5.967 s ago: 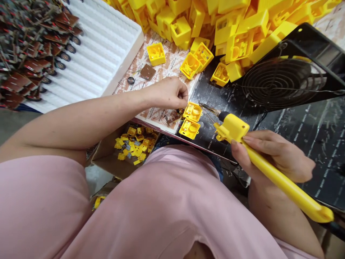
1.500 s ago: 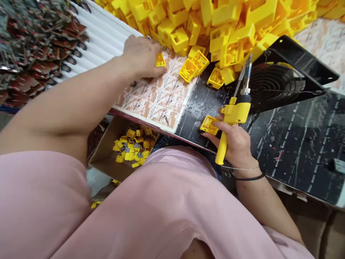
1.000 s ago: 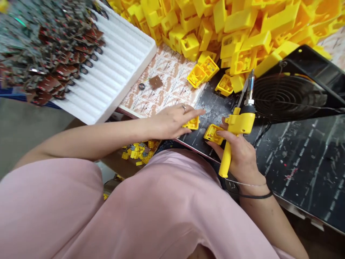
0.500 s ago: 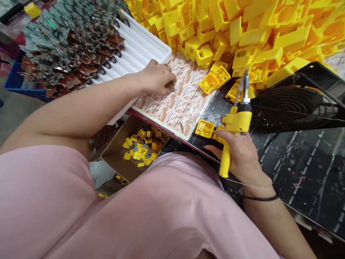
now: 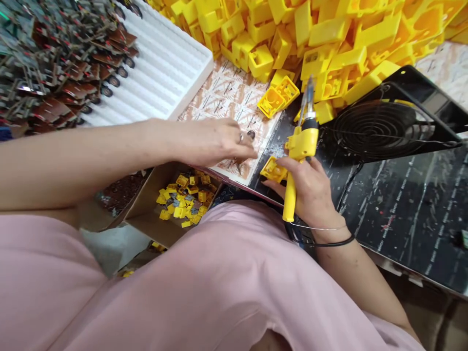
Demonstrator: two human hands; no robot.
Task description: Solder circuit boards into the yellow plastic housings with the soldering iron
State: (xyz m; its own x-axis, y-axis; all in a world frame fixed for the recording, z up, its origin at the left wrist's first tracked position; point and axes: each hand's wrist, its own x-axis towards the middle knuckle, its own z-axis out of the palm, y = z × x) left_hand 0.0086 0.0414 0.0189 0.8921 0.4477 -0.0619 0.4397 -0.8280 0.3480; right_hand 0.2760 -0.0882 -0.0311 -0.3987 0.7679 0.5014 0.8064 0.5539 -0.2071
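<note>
On the near edge of the bench (image 5: 369, 195), one open yellow housing (image 5: 273, 169) sits at the right hand (image 5: 314, 190), between thumb and fingers. Same hand is clamped on the soldering iron (image 5: 304, 145), tip up, off the housing. Hands apart. Left hand (image 5: 210, 141) is low over the printed sheet (image 5: 234, 85), fingers curled by a brown part (image 5: 240, 160), probably a circuit board; can't tell if gripped.

Status: housing uncovered, cavity half hidden by fingers. Disc and brown part are outside it. No solder contact at this point. Can't confirm any finished joints; inside detail too small.

Count: 1 iron, 1 housing visible at the right hand, 1 round disc (image 5: 250, 133) just beside the left fingers, 1 brown part there. 2 housings (image 5: 269, 102) lean together at the front of the yellow pile (image 5: 329, 29); pile itself uncountable. 1 fan (image 5: 380, 117), 1 foam tray (image 5: 164, 63) under a heap of wired boards (image 5: 54, 73), too tangled to count. 1 cardboard box (image 5: 141, 197) below holds many small yellow pieces (image 5: 181, 210).
</note>
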